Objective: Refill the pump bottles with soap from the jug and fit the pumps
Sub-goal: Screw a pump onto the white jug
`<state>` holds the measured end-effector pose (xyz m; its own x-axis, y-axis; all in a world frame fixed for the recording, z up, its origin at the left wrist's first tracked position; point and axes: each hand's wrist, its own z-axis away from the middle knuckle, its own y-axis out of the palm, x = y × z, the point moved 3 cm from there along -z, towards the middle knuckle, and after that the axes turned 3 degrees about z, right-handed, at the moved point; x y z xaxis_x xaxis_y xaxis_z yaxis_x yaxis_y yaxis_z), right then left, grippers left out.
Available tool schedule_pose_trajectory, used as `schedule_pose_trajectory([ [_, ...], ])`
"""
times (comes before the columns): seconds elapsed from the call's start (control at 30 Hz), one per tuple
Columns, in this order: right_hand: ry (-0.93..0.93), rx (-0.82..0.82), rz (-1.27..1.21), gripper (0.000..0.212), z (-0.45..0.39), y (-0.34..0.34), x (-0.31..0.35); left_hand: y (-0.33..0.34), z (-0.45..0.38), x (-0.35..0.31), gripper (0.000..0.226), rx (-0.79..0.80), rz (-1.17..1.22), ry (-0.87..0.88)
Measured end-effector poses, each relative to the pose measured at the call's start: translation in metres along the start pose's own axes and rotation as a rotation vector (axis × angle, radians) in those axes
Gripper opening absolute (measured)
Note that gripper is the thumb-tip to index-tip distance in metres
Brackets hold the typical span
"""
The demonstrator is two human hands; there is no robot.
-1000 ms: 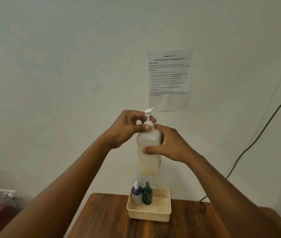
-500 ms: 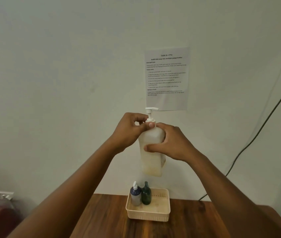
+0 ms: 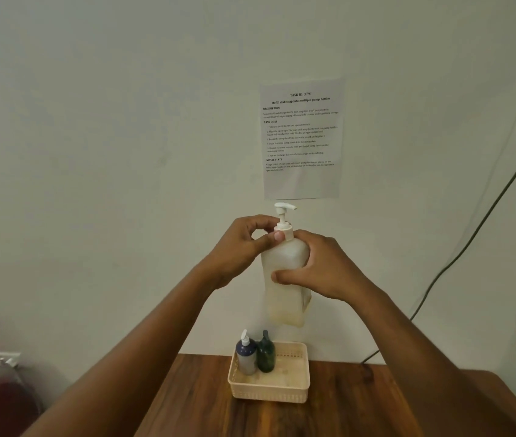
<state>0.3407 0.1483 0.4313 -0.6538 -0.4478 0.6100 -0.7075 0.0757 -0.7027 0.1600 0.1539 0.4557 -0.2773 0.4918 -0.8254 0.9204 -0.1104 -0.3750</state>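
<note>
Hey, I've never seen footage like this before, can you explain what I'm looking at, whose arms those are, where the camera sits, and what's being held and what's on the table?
There is no machine here: a person wears one wide-angle camera on the head, so the arms reaching in from below are their own. The right hand grips the body of a pale translucent pump bottle held up in the air. The left hand pinches the collar of the white pump at its neck, apparently screwing it on. Below stands a wooden table with a cream basket holding two smaller bottles, a dark blue bottle with a white top and a dark green bottle. A printed task sheet hangs on the wall, and a dark cable runs down the right.
</note>
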Motion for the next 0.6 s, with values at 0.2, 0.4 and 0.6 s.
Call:
schedule_pose_trajectory([
  [0.2,0.133,-0.115,0.047,0.081,0.006,0.0,-0.029,0.015,0.001,0.035,0.053,-0.128,-0.197,-0.046],
  [0.4,0.249,-0.158,-0.01,0.072,0.015,-0.002,-0.066,0.033,0.001,0.068,0.073,-0.131,-0.277,-0.102],
  [0.6,0.34,-0.169,0.019,0.067,0.019,0.003,-0.117,0.059,-0.01,0.101,0.079,-0.099,-0.34,-0.145],
])
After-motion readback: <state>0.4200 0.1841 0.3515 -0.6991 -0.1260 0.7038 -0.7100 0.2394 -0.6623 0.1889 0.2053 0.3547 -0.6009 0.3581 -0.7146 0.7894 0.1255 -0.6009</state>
